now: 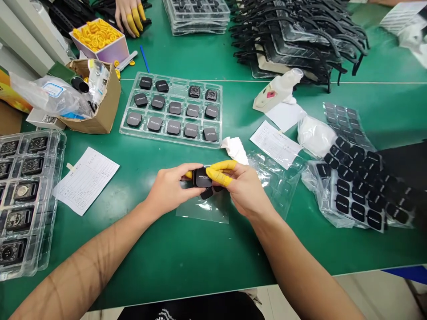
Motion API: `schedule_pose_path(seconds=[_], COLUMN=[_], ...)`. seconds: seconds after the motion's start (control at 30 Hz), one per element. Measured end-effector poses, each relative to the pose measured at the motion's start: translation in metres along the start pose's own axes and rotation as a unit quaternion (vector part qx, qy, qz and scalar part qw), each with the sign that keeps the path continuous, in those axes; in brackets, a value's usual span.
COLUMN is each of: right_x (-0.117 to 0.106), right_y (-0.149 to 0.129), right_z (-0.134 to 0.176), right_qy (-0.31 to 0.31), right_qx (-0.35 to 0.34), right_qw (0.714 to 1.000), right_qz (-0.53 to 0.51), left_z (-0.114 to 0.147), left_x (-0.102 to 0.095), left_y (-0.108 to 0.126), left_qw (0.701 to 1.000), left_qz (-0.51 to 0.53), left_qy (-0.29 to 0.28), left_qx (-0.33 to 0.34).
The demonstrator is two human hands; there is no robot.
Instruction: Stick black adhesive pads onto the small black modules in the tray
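Note:
Between my hands is a black, square watch body (203,178) with rounded corners and white lettering on its upward face. My left hand (170,189) is closed on its left side, thumb along the near edge. With yellow-covered fingertips, my right hand (238,182) pinches its right side and partly covers the face. Just under the hands, a clear film sheet (210,212) lies on the table, with dark label pieces (207,193) partly hidden by my fingers. Ahead sits a clear plastic tray (170,138) of similar watch bodies, a couple turned back side up.
At the left are stacked trays (50,213), a printed sheet (86,180) and a cardboard box (103,113). Black label sheets (358,195), a plastic bottle (278,91) and white tissue (235,150) lie to the right. Another person's hand (130,15) is at the far side.

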State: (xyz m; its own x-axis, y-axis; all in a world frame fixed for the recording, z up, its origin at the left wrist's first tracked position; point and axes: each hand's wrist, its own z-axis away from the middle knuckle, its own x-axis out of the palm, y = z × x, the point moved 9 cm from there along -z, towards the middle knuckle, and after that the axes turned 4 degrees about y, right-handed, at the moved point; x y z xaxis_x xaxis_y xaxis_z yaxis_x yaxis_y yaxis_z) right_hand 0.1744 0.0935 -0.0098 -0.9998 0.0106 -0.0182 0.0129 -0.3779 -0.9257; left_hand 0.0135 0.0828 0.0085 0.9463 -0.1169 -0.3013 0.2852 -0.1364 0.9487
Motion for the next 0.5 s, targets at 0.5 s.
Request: schedule_pose_path(seconds=[0.5], right_x=[-0.0022], right_y=[0.0031], right_z=[-0.0013], right_qy=[0.000], right_qx=[0.015], right_qw=[1.000], right_qz=[0.004], left_z=[0.0003], left_x=[0.0012], left_y=[0.0018], left_qw=[0.999], left_qz=[-0.025], left_qy=[-0.010], left_qx=[0.017])
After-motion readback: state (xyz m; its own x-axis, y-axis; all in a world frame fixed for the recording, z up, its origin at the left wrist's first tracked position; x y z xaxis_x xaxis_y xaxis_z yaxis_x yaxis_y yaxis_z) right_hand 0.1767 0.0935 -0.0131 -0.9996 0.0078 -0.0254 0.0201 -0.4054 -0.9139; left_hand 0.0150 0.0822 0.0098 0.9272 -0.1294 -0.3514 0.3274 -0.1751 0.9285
